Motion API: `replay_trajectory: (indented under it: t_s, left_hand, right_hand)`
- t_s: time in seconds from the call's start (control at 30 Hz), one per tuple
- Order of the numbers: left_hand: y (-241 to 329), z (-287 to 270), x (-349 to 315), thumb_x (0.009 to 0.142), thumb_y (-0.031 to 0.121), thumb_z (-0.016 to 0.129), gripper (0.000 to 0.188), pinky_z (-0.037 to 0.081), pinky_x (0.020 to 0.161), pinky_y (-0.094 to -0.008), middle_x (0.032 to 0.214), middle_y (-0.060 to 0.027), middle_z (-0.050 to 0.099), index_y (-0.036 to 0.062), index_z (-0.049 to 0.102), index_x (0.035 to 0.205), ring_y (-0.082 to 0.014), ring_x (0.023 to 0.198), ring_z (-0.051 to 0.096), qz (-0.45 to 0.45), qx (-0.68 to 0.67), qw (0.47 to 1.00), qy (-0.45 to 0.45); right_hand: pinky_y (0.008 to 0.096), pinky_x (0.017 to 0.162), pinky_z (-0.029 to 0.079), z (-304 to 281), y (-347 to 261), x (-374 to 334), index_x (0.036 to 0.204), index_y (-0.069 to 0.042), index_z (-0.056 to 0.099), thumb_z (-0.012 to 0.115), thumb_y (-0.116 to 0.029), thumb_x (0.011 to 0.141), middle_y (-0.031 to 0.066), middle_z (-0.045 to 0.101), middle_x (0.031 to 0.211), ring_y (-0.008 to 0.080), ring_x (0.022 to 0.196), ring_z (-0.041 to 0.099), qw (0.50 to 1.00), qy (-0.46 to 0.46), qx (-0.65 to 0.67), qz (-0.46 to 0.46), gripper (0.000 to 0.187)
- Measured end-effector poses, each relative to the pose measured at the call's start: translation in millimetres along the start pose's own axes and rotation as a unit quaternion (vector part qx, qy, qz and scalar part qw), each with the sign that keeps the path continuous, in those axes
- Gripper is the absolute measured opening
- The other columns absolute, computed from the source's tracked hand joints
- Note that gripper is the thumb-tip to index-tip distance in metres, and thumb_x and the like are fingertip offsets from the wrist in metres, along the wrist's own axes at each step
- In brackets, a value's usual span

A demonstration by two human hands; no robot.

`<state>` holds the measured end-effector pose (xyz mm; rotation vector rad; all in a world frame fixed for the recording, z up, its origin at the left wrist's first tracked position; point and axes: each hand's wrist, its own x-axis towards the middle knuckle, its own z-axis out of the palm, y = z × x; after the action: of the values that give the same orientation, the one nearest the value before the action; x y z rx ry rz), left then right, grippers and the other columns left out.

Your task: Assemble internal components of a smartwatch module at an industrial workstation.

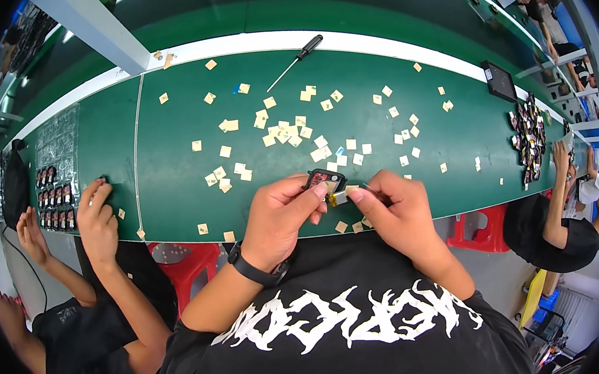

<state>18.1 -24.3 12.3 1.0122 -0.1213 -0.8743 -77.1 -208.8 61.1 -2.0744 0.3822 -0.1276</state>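
The left hand (277, 217) is grasping a small black plastic housing (328, 178) between thumb and fingers, and its open inside is showing red parts. Just below the housing, between the two hands, a silver pouch cell with yellow tape (340, 198) is sitting close to both thumbs. The right hand (400, 210) is bringing thumb and fingers together at the cell's right end, where a cream scrap is showing; whether they are pinching the cell or only the scrap, I cannot tell. A dark wristwatch (255, 266) is circling the left wrist.

Beyond the grip, cream paper squares (283, 133) are lying scattered over the green tabletop (171, 184), bunching most thickly ahead and slightly left. Farther out, a black-handled screwdriver (311, 45) is resting near the far edge. Well to the grip's right, black units (529, 142) are lying heaped beside a black tray (499, 82). Well to its left, a co-worker (99, 340) is raising both hands near rows of black-and-red modules (56, 197).
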Motion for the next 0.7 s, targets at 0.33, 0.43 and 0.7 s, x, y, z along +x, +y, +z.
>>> replay_trajectory:
  t_s: [0.33, 0.43, 0.7]
  left_hand:
    - [-4, 6, 0, 0.102, 0.007, 0.061, 0.023, 0.055, 0.069, -0.0242, 0.102, -0.0096, 0.068, -0.0021, 0.056, 0.122, -0.0138, 0.083, 0.068, 0.040, -0.016, 0.999, 0.027]
    - [-12, 3, -2, 0.104, 0.008, 0.057, 0.018, 0.057, 0.072, -0.0261, 0.105, -0.0123, 0.068, -0.0015, 0.051, 0.119, -0.0159, 0.086, 0.070, 0.057, -0.030, 0.998, 0.012]
    - [-21, 8, -4, 0.106, 0.006, 0.052, 0.011, 0.060, 0.080, -0.0319, 0.109, -0.0175, 0.068, -0.0005, 0.048, 0.114, -0.0208, 0.093, 0.072, 0.125, 0.074, 0.989, 0.013]
  right_hand:
    - [0.0327, 0.055, 0.046, -5, -11, -5, 0.085, -0.001, 0.060, 0.069, -0.017, 0.098, 0.0102, 0.061, 0.067, 0.0215, 0.055, 0.056, 0.999, 0.000, 0.010, 0.048, 0.022]
    - [0.0359, 0.062, 0.050, -2, -13, -12, 0.094, 0.001, 0.062, 0.065, -0.009, 0.097, 0.0125, 0.066, 0.077, 0.0277, 0.065, 0.064, 0.999, 0.002, -0.028, -0.036, 0.010]
    - [0.0421, 0.061, 0.051, 7, -17, -7, 0.094, -0.002, 0.065, 0.070, -0.003, 0.088, 0.0126, 0.066, 0.079, 0.0328, 0.069, 0.065, 0.958, 0.013, -0.239, -0.159, 0.007]
